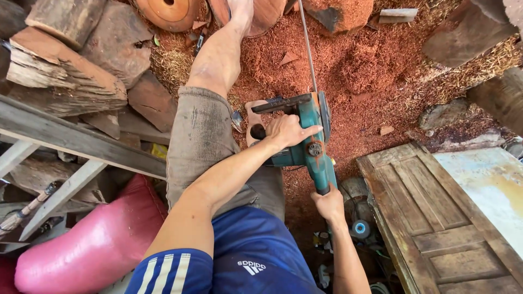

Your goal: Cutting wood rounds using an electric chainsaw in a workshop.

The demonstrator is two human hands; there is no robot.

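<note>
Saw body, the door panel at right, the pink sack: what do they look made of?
Saw body: likely moulded plastic, teal, matte and dusty, with a thin metal bar ahead. Door panel: wood, weathered and unfinished, with visible grain and framed panels. Pink sack: probably woven plastic with a slight sheen, bulging; the weave is too fine to confirm.

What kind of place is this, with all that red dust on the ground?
Probably an outdoor woodcutting yard. Reddish sawdust covers the ground, rough wood chunks are piled about, and the left hand and right hand grip a teal chainsaw.

Chainsaw bar tip beyond top edge
</note>
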